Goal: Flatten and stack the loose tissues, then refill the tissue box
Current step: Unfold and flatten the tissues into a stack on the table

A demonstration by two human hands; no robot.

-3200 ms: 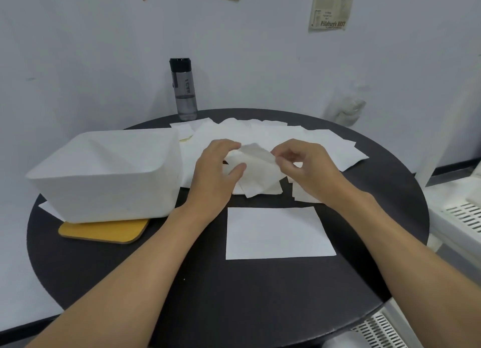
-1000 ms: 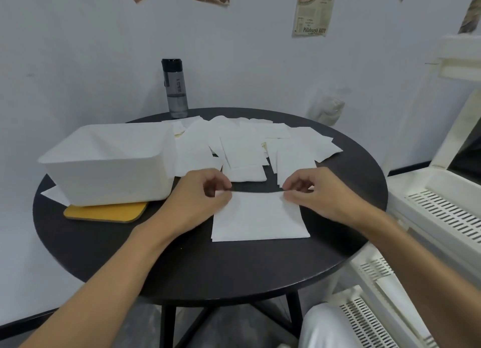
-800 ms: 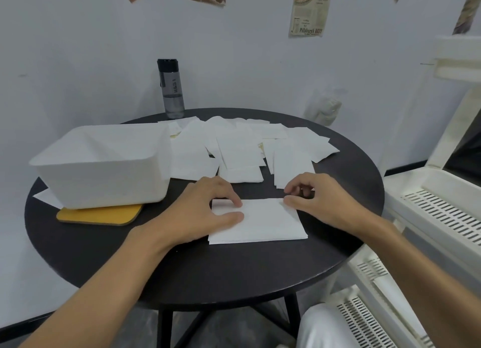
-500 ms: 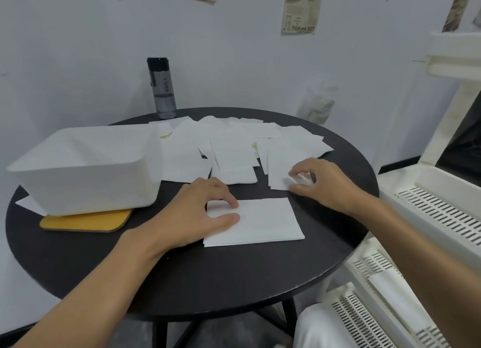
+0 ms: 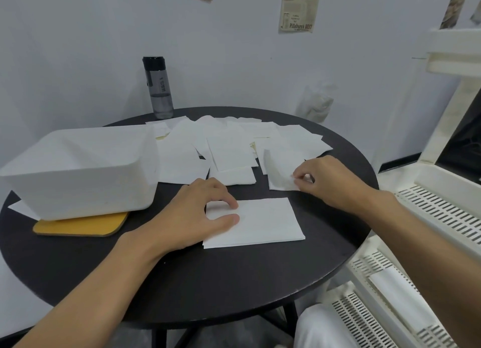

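Observation:
A neat stack of flattened white tissues (image 5: pixel 268 221) lies near the middle of the round black table (image 5: pixel 182 290). My left hand (image 5: pixel 197 212) rests on the stack's left end, fingers and thumb pressing it down. Behind it, several loose tissues (image 5: pixel 229 150) are spread over the table's far half. My right hand (image 5: pixel 328 181) pinches the near corner of one loose tissue (image 5: pixel 279 169) at the right of the spread and lifts its edge. The white tissue box (image 5: pixel 80 170) stands at the left on its yellow lid (image 5: pixel 80 226).
A dark water bottle (image 5: pixel 158 87) stands at the table's far edge by the wall. A cream slatted plastic rack (image 5: pixel 429 217) crowds the table's right side. One tissue corner (image 5: pixel 22 208) sticks out under the box at the left.
My right hand left the stack, moved back and right to the loose tissues and pinched one. My left hand went from pinching the stack's far corner to pressing on it.

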